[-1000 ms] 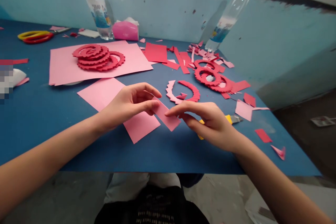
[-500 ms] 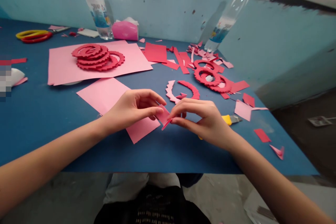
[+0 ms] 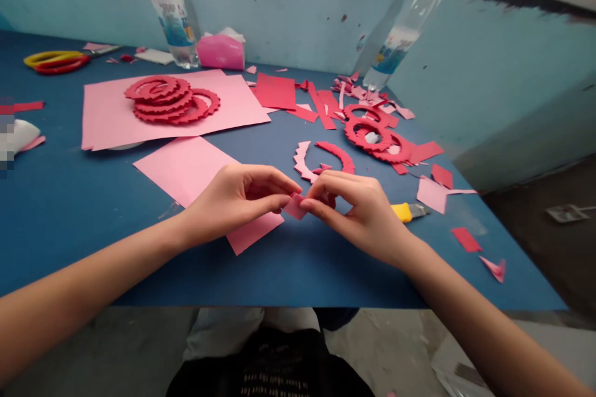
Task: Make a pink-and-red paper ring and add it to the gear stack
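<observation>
Between my two hands is a small piece of pink paper [image 3: 295, 207], held over the table. My left hand [image 3: 251, 193] pinches its left edge between thumb and fingers. At the opposite edge my right hand [image 3: 351, 211] has it pinched too. Below my left hand lies a larger pink paper sheet [image 3: 179, 164], partly covered by the hand. Just beyond the fingertips rests a curved chain of folded paper [image 3: 342, 158], half pink and half red. A yellow utility knife [image 3: 403, 213] is partly hidden behind my right hand.
Red toothed paper rings [image 3: 161, 99] are stacked on a pink sheet [image 3: 105, 118]. More red rings [image 3: 372, 133] lie among scraps at right. Two plastic bottles [image 3: 174, 25] stand by the wall, near a pink tissue pack [image 3: 221, 51]. Scissors [image 3: 56, 62] lie far left.
The small pink paper has been turned, so its flat face now shows between both hands. My left fingers have come closer to my right fingertips.
</observation>
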A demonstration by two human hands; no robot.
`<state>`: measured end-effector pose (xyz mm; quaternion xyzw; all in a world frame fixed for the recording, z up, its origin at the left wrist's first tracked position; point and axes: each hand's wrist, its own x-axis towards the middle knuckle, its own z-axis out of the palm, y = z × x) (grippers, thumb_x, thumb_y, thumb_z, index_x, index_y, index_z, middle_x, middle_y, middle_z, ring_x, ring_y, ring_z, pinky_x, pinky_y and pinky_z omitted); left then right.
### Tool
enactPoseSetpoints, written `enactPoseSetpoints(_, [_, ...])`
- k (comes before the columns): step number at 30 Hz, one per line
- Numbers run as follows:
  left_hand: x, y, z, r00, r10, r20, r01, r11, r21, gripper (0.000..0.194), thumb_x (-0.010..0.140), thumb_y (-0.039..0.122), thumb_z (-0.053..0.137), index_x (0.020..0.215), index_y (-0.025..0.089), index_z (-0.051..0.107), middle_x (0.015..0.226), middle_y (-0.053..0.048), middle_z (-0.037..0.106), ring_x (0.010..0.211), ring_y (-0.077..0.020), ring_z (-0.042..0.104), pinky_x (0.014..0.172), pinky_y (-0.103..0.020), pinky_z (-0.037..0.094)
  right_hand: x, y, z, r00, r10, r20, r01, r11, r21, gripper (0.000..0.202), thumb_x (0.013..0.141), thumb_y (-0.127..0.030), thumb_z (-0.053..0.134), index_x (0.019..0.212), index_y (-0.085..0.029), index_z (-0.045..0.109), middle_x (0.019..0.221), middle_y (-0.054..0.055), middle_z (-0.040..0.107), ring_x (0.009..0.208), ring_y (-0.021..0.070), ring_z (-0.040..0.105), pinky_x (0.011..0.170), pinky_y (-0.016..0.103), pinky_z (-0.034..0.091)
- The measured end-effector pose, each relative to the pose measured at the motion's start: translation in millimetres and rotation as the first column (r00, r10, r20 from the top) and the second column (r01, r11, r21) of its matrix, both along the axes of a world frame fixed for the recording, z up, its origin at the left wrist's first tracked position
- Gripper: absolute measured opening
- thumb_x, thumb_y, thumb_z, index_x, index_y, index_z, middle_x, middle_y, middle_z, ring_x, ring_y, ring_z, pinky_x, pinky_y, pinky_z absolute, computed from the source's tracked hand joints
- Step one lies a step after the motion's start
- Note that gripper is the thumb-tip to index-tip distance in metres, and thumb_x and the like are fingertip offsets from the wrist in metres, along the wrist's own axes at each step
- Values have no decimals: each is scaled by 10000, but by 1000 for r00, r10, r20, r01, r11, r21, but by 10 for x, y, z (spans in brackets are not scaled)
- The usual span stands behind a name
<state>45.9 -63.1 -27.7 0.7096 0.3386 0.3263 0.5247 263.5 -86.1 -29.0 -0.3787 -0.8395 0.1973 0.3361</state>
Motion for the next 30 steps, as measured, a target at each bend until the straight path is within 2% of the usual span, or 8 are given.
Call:
enactPoseSetpoints(11, [-3,-5,11,999,-26,-18,26,1000,9,160,859,138,646,994,170,727,877,-15,792,836,-171,764,797,-262,644,8,4,-33,999,-18,36,17,1000,15,154,948,-211,617,800,-175,639,731,-16,592,622,101,503,593,234,384])
enactPoseSetpoints(18, [1,-16,-15,999,-38,-27,39,999,17,154,851,190,680,998,165,717,940,-44,791,904,-215,764,847,-329,649,9,9,-43,998,-32,56,31,999,23,159,946,-205,611,789,-179,624,731,-15,586,619,103,495,589,236,379])
enactPoseSetpoints(30, [28,-39,-30,999,13,-31,-10,998,69,104,852,207,685,942,163,712,868,-33,791,849,-206,770,793,-313,658,-11,16,-51,997,-30,72,27,999,43,155,948,-213,605,796,-184,616,735,-12,586,616,106,489,589,237,378])
